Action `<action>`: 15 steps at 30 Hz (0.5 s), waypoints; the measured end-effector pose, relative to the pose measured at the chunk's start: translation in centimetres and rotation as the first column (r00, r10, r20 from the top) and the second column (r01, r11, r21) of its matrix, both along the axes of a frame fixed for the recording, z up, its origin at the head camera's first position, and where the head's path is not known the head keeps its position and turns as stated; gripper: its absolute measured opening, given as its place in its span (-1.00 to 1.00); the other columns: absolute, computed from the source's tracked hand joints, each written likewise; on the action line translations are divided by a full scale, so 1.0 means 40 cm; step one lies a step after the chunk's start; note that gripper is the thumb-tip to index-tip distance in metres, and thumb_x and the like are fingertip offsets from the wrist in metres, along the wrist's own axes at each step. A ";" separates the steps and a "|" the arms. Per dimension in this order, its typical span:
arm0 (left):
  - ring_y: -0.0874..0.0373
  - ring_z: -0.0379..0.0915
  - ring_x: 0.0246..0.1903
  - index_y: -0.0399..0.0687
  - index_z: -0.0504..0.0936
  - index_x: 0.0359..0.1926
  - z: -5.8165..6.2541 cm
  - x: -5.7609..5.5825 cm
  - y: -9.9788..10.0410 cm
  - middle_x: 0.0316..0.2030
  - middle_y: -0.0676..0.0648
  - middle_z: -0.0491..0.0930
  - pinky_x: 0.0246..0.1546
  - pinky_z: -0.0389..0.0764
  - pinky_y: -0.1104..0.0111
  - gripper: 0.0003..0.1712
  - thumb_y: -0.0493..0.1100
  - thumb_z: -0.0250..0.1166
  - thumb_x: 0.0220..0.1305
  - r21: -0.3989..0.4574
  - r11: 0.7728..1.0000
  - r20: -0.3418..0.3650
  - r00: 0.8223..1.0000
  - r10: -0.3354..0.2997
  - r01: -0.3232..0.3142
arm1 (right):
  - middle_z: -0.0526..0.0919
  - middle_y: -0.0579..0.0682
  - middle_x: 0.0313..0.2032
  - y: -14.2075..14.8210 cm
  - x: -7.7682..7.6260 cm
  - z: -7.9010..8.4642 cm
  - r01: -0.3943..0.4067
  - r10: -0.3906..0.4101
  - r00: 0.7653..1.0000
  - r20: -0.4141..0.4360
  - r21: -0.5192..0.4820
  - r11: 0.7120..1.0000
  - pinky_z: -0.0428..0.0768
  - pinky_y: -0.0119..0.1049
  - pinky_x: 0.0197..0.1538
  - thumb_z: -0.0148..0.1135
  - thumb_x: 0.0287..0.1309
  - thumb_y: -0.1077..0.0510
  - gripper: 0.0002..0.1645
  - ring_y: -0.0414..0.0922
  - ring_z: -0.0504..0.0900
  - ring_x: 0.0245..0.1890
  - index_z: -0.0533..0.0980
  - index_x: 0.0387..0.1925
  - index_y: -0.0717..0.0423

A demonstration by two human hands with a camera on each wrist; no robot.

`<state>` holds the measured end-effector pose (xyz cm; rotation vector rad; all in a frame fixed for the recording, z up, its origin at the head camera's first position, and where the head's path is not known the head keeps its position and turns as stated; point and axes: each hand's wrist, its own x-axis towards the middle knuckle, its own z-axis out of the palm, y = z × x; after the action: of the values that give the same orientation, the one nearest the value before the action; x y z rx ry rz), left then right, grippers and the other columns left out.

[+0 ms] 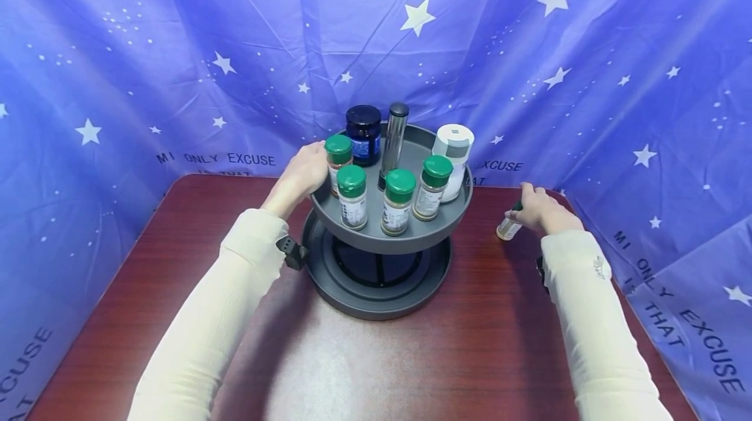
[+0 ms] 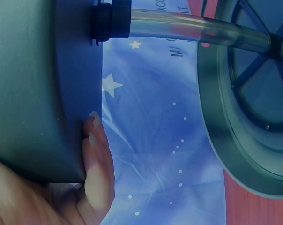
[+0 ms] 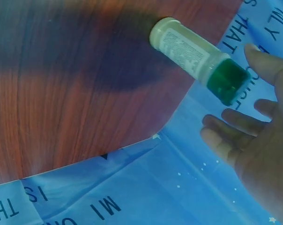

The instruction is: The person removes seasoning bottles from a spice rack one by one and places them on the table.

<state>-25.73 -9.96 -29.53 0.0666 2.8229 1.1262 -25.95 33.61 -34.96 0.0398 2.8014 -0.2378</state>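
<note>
A grey two-tier turntable rack stands on the table, its upper tray (image 1: 411, 238) above a wider lower tray (image 1: 329, 290). My left hand (image 1: 305, 170) grips the upper tray at its left side; in the left wrist view, fingers (image 2: 98, 173) curl under the tray's bottom. At the right, my right hand (image 1: 543, 211) is around the top of a spice jar (image 1: 508, 230) that stands on the table. In the right wrist view, thumb and fingers are spread apart on either side of its green cap (image 3: 228, 82), with gaps showing between them.
On the upper tray are several green-capped spice jars (image 1: 395, 212), a dark jar (image 1: 363, 137) and a white container (image 1: 455, 147) around the central post (image 1: 395, 140). A starry blue curtain (image 1: 376, 36) borders the red-brown table (image 1: 470, 356) at the back and sides.
</note>
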 end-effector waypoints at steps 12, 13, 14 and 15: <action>-0.13 0.05 0.49 -0.08 0.24 0.46 0.001 -0.003 0.001 0.48 -0.13 0.20 0.49 0.14 0.02 -0.34 0.07 -0.48 0.57 -0.007 1.000 0.026 1.000 0.009 -0.009 | -0.05 0.73 0.31 0.041 -0.022 0.060 -0.049 0.047 0.999 -0.017 -0.112 0.992 0.13 0.40 0.36 0.12 0.33 -0.15 0.16 0.58 0.02 0.33 -0.27 0.42 0.57; -0.13 0.04 0.50 -0.08 0.22 0.47 0.001 -0.003 0.000 0.48 -0.13 0.19 0.49 0.13 0.03 -0.34 0.06 -0.48 0.57 -0.002 1.000 0.026 1.000 0.009 -0.009 | -0.06 0.72 0.32 0.044 -0.021 0.065 -0.047 0.046 0.999 -0.011 -0.118 0.992 0.13 0.41 0.36 0.11 0.33 -0.17 0.16 0.58 0.01 0.33 -0.28 0.43 0.56; -0.13 0.03 0.50 -0.08 0.21 0.48 0.001 -0.002 0.000 0.49 -0.13 0.19 0.49 0.13 0.02 -0.33 0.07 -0.48 0.56 0.005 1.000 0.027 1.000 0.010 -0.010 | -0.06 0.71 0.33 0.047 -0.021 0.071 -0.048 0.047 0.999 -0.008 -0.119 0.992 0.13 0.41 0.36 0.11 0.33 -0.18 0.17 0.58 0.01 0.34 -0.28 0.43 0.55; -0.13 0.02 0.50 -0.07 0.18 0.49 0.001 -0.001 0.000 0.50 -0.12 0.17 0.49 0.15 0.03 -0.34 0.06 -0.48 0.56 0.012 1.000 0.031 0.999 0.011 -0.011 | -0.04 0.70 0.33 0.050 -0.021 0.078 -0.048 0.047 0.999 -0.007 -0.121 0.992 0.14 0.41 0.35 0.11 0.33 -0.20 0.17 0.57 0.03 0.33 -0.27 0.44 0.54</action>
<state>-25.78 -9.98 -29.48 0.0342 2.7931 1.1366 -26.80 35.60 -31.85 -0.0561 2.7819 -0.3960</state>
